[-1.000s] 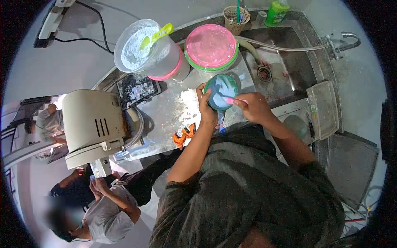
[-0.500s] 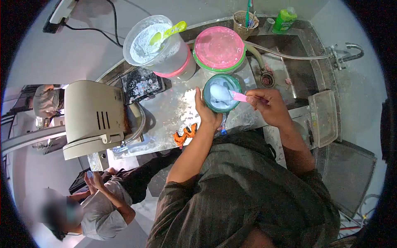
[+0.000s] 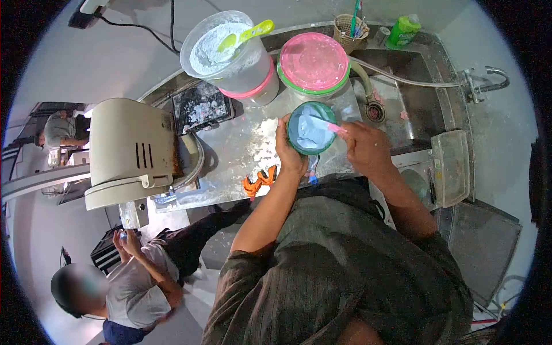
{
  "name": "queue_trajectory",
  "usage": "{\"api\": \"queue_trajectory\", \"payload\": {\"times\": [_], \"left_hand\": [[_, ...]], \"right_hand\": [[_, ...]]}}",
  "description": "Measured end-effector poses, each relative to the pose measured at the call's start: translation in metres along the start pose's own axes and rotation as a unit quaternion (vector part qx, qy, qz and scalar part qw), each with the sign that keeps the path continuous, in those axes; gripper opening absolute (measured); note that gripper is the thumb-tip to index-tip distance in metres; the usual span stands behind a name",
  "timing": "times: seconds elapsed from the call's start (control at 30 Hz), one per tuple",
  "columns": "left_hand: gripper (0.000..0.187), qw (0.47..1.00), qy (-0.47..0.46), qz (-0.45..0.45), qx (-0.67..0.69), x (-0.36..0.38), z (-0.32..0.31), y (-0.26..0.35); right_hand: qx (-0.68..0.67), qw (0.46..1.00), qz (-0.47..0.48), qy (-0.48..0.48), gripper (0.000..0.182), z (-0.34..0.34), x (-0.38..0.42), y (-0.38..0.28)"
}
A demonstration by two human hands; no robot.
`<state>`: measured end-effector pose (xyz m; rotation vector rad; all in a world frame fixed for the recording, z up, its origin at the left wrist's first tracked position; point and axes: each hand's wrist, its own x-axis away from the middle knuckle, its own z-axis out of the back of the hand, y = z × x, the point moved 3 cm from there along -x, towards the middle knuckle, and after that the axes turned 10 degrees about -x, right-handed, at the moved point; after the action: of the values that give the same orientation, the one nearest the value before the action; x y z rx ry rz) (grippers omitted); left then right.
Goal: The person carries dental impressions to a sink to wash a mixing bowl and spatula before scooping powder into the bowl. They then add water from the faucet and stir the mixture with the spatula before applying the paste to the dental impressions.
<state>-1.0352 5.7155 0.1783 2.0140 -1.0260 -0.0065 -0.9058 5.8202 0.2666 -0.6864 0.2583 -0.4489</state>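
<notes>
Steel counter (image 3: pixel 241 152) w/ sink, dusted w/ white powder near the middle. On it: clear tub of white powder (image 3: pixel 230 54) w/ green scoop at back left, pink-lidded tub (image 3: pixel 313 60) just beside it, dirty dark tray (image 3: pixel 200 106) by the beige machine (image 3: pixel 132 152). Orange clip (image 3: pixel 259 181) lies near front edge; green bottle (image 3: pixel 402 30) & small basket (image 3: pixel 349 26) stand behind the sink.
</notes>
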Motion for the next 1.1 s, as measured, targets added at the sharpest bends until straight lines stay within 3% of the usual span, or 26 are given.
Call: {"api": "queue_trajectory", "payload": {"times": [0.2, 0.27, 0.4, 0.47, 0.5, 0.57, 0.8, 0.87, 0.9, 1.1], "left_hand": [[0.048, 0.999, 0.009, -0.014, -0.03, 0.002, 0.002, 0.007], [0.048, 0.999, 0.018, -0.004, -0.036, 0.002, 0.005, 0.005], [0.053, 0.998, 0.021, -0.018, -0.064, -0.005, 0.009, -0.001], [0.059, 0.996, 0.033, -0.017, -0.076, -0.005, 0.015, 0.0], [0.058, 0.998, 0.017, 0.009, -0.067, -0.003, 0.019, 0.002], [0.058, 0.998, 0.002, 0.034, -0.06, -0.003, 0.023, 0.003], [0.062, 0.989, 0.066, 0.085, -0.101, -0.018, 0.056, 0.01], [0.059, 0.968, 0.076, 0.074, -0.229, -0.02, 0.066, 0.017], [0.067, 0.936, 0.102, 0.057, -0.332, -0.016, 0.067, 0.025], [0.071, 0.92, 0.098, 0.073, -0.372, -0.021, 0.093, 0.026]], "right_hand": [[-0.024, 0.999, 0.035, -0.012, 0.017, -0.013, 0.008, -0.002], [-0.052, 0.998, -0.042, -0.017, 0.016, -0.017, 0.007, 0.004], [-0.135, 0.991, -0.015, 0.005, 0.021, -0.029, 0.012, 0.004], [-0.316, 0.93, -0.171, -0.073, 0.028, -0.032, 0.01, 0.016], [-0.316, 0.93, -0.17, -0.075, 0.028, -0.032, 0.01, 0.023], [-0.498, 0.813, -0.268, -0.136, 0.027, -0.037, 0.012, 0.036], [-0.53, 0.785, -0.3, -0.114, 0.027, -0.027, 0.007, 0.033], [-0.518, 0.798, -0.284, -0.119, 0.025, -0.028, 0.003, 0.037], [-0.517, 0.798, -0.285, -0.124, 0.025, -0.029, 0.001, 0.036], [-0.502, 0.8, -0.315, -0.092, 0.022, -0.035, -0.008, 0.034]]}}
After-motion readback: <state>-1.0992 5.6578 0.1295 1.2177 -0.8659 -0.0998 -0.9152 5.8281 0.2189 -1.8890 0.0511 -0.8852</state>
